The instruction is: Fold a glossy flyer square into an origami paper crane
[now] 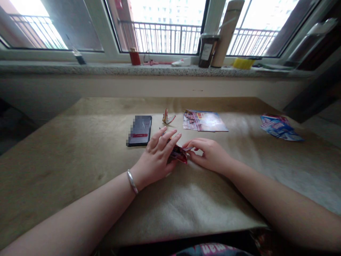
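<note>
A folded piece of glossy printed paper (180, 155), dark with a red edge, is between my two hands over the table. My left hand (157, 153), with a silver bangle on the wrist, reaches over it. Its fingers are stretched along the far side and the thumb is on the near side, so the paper sits between them. On the other side, my right hand (206, 152) pinches the paper's right end between thumb and fingers. Part of the paper is hidden under my left hand. Just beyond stands a small folded paper piece (168, 118), red and white.
A phone (141, 131) lies left of my hands. Overlapping printed sheets (210, 121) lie beyond my right hand, and a pile of blue and pink printed papers (281, 127) is far right. The tan-covered table (66, 156) ends below a granite windowsill (106, 69) holding jars and small items.
</note>
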Tool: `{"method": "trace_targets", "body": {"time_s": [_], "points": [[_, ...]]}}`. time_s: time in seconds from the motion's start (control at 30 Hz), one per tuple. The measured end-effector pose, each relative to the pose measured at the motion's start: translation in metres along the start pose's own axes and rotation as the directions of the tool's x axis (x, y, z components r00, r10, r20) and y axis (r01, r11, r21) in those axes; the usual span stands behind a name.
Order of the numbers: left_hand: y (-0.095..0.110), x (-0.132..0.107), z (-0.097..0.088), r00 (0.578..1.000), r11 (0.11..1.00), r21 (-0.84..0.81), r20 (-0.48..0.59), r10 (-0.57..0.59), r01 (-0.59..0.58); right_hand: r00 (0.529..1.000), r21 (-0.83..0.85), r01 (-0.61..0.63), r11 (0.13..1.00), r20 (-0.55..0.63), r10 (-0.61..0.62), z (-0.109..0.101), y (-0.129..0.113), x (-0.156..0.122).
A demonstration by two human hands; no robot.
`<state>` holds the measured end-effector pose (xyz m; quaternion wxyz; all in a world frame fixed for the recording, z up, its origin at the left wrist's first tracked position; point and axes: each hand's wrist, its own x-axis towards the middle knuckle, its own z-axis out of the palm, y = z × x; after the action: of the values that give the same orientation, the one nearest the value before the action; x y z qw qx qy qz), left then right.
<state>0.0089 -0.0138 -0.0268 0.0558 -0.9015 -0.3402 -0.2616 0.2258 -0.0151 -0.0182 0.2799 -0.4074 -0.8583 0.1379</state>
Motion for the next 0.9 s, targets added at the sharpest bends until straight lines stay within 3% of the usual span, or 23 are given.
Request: {"method": "trace_targets", "body": {"time_s": [0.4, 0.73, 0.9], "points": [[0.0, 0.0051, -0.0065, 0.998, 0.999, -0.039, 0.065, -0.024, 0.027, 0.992, 0.023, 0.129, 0.991, -0.003, -0.129, -0.0017, -0.0037, -0.0029], [0.0021, 0.0044, -0.0077, 0.991, 0.987, -0.162, -0.135, -0.008, -0.014, 0.997, -0.023, 0.078, 0.997, -0.01, -0.078, -0.0027, -0.0057, -0.0024], [0.0023, 0.0045, -0.0071, 0.986, 0.985, -0.164, -0.166, 0.03, -0.057, 0.997, -0.036, 0.059, 0.998, -0.048, -0.061, 0.0002, -0.006, -0.0004]]}}
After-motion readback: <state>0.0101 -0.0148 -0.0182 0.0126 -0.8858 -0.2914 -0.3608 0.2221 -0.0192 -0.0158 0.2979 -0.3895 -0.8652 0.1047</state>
